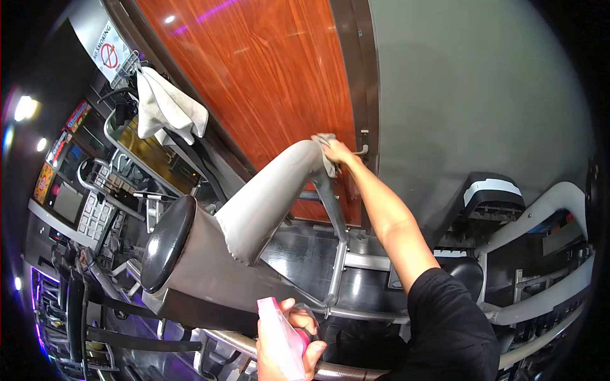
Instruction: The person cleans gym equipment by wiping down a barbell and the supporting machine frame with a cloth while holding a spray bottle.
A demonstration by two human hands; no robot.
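Observation:
My right hand [335,152] stretches out to the upper middle, its fingers closed on a crumpled grey cloth [328,166]. The cloth lies against the bent top of a thick light-grey machine frame [270,190]. Low in the middle, my left hand [270,348] is wrapped round a pink and white bottle [283,340], which is tilted; the bottle's lower end is cut off by the frame edge. A round black pad [168,244] is fixed to the machine to the left of the grey frame.
Behind the frame stands a red-brown wooden door [254,70] with a handle [363,150]. White towels [166,105] hang at upper left. A grey wall [470,95] and more gym machines [537,235] are at right. Metal bars [338,270] cross the lower middle.

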